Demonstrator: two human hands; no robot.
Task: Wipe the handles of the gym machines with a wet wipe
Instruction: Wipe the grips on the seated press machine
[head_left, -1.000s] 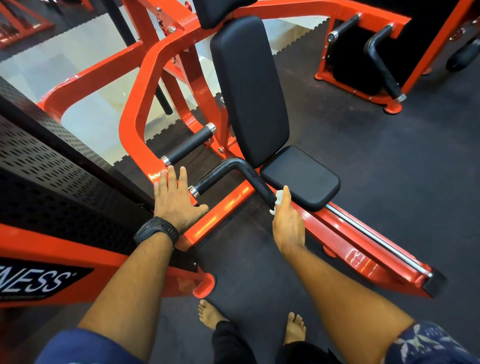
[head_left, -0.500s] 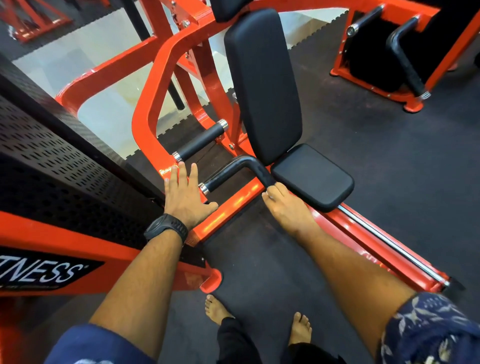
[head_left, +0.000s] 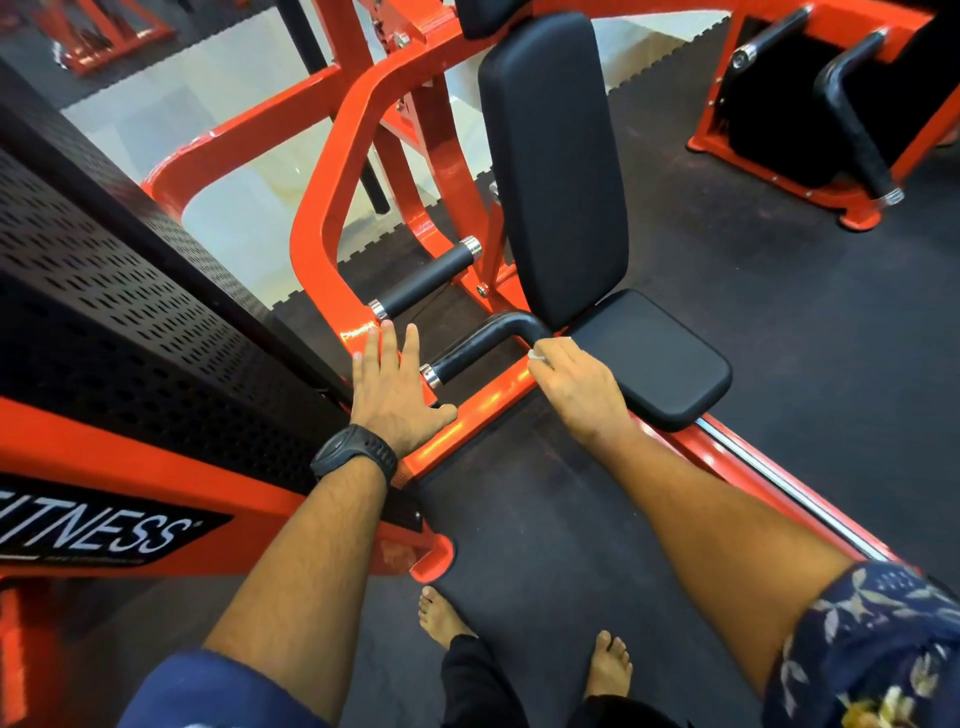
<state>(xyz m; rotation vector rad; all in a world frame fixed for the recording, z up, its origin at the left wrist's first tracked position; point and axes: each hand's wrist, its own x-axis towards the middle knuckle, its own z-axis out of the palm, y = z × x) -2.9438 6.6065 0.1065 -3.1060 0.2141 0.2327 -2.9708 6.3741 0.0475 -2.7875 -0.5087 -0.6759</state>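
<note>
We pinch the wet wipe in our right hand, fingers curled round it, at the bent handle's elbow. We judge this handle mid-wipe. Next we should slide toward its chrome end, near which our left hand rests flat, fingers straight.

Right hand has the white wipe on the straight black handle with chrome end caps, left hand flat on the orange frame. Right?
No: in the head view the right hand holds the white wet wipe on the bent black handle beside the black seat pad, not the straight one. The left hand lies flat on the orange frame.
</note>
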